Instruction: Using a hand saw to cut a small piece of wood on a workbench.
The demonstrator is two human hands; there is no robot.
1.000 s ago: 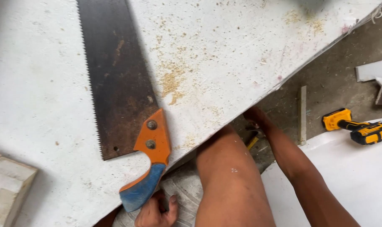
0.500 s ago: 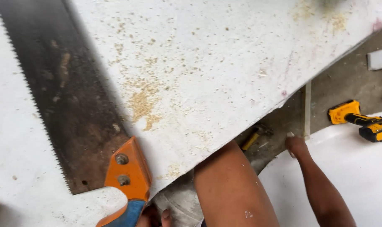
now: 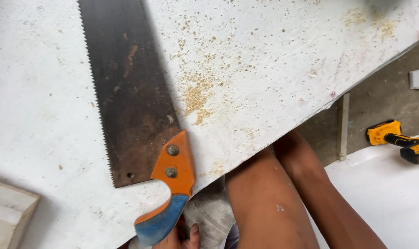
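One hand [image 3: 181, 237], lower centre, grips the saw [image 3: 131, 106] handle; keep strokes straight across the white board [image 3: 274, 60]; other hand unseen.

The saw [image 3: 126, 92] has a dull, rust-stained metal blade and worn orange-blue plastic handle; the white board [image 3: 274, 60] looks matt, sawdust-speckled.

handsaw [image 3: 135, 115] lies flat on the board [image 3: 274, 60], blade running up and away, teeth toward the left, handle at the board's near edge. hand [image 3: 179, 237] sits at the handle's near end, just below that edge. sawdust [image 3: 195, 99] on the board just right of the blade. block [image 3: 9, 214] at the board's near left. cordless drill [image 3: 398, 140] well right of the board, past its edge.
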